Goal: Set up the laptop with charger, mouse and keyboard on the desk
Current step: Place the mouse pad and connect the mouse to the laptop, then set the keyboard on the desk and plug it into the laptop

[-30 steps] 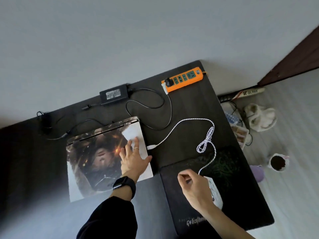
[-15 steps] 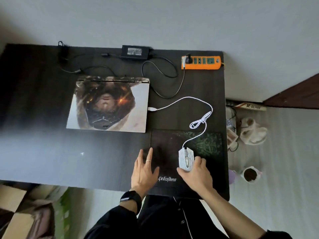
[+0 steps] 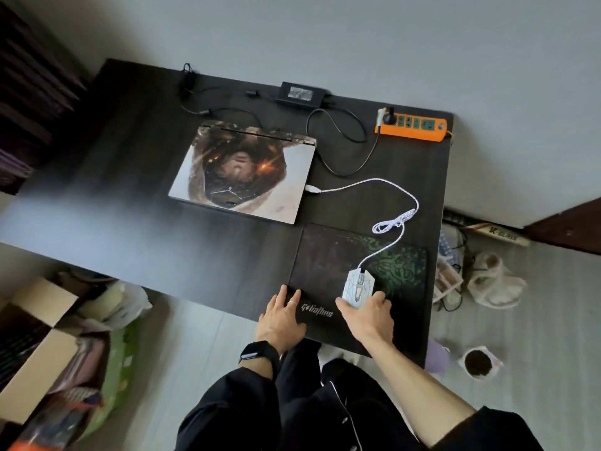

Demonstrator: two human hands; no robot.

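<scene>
A closed laptop (image 3: 242,177) with a picture on its lid lies on the dark desk (image 3: 130,203). The black charger brick (image 3: 300,92) sits behind it, its cord running to the orange power strip (image 3: 411,127). A white mouse (image 3: 357,286) rests on the dark mouse pad (image 3: 328,265); its white cable (image 3: 395,219) is plugged into the laptop's right side. My right hand (image 3: 366,315) grips the mouse from its near end. My left hand (image 3: 281,319) lies flat, fingers apart, on the pad's near left corner. No keyboard is visible.
An open cardboard box (image 3: 35,359) and bags sit on the floor at the left. To the right of the desk on the floor are a cloth bag (image 3: 494,279), a small pot of soil (image 3: 478,362) and cluttered boxes.
My left hand left the laptop lid and came down onto the mouse pad's near corner. My right hand stays at the mouse. The view pulled back and tilted toward the floor.
</scene>
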